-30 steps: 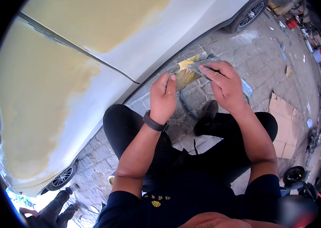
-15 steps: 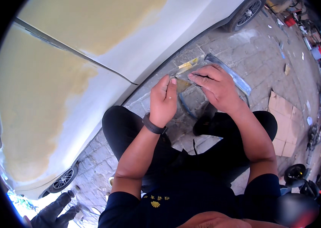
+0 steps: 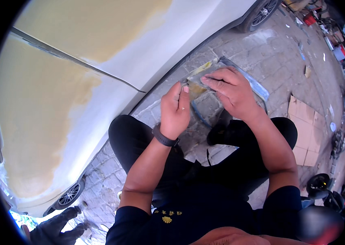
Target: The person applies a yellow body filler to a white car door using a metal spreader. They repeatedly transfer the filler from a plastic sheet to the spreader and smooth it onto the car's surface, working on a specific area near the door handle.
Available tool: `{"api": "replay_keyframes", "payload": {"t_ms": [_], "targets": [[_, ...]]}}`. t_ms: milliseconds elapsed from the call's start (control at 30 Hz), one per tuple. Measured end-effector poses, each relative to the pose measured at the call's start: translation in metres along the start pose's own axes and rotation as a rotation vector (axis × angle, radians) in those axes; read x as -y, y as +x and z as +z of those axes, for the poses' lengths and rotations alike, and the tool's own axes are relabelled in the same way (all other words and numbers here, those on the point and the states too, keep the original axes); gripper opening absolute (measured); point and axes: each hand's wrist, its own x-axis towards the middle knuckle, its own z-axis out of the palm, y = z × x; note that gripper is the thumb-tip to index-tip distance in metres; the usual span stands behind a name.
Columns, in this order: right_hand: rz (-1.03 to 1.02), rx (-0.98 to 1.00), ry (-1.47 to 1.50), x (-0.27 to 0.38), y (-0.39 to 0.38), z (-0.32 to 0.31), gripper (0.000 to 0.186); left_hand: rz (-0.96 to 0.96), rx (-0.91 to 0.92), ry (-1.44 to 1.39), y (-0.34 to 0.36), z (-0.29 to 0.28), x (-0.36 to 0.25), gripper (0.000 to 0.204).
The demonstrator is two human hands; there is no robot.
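The right hand (image 3: 233, 92) is nearer the left hand (image 3: 175, 109) than a second ago, fingers bent over a grey sheet (image 3: 197, 76), grip unclear; left fingers pinch its end.

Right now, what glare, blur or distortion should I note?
Head view, whole: fisheye curvature inside a dark rim; head view, lower left: washed-out glare beside the car; head view, lower right: a blurred patch, contents unreadable; head view, centre: left hand and right hand reasonably clear.
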Motion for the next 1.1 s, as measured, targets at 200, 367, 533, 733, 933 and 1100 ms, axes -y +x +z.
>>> {"api": "replay_keyframes", "payload": {"t_ms": [200, 367, 533, 733, 933, 1100], "targets": [[0.103, 0.079, 0.242, -0.003, 0.002, -0.036, 0.033, 0.057, 0.046, -0.064, 0.007, 0.0, 0.015, 0.025], [0.465, 0.094, 0.743, -0.006, -0.008, -0.028, 0.025, -0.036, 0.057, -0.243, 0.004, 0.0, 0.021, 0.026], [0.484, 0.263, 0.407, -0.039, -0.013, -0.057, 0.021, -0.173, -0.006, -0.406, 0.009, -0.008, 0.026, 0.022], [1.005, -0.239, 0.877, -0.035, -0.02, -0.016, 0.018, -0.234, -0.068, -0.585, 0.007, -0.006, 0.033, 0.02], [1.194, -0.22, 1.044, -0.021, -0.021, 0.015, 0.016, -0.112, 0.162, -0.291, 0.003, -0.009, 0.021, 0.024], [1.149, -0.197, 1.045, -0.018, -0.018, 0.017, 0.017, -0.051, 0.264, -0.116, 0.003, -0.008, 0.009, 0.024]]}}
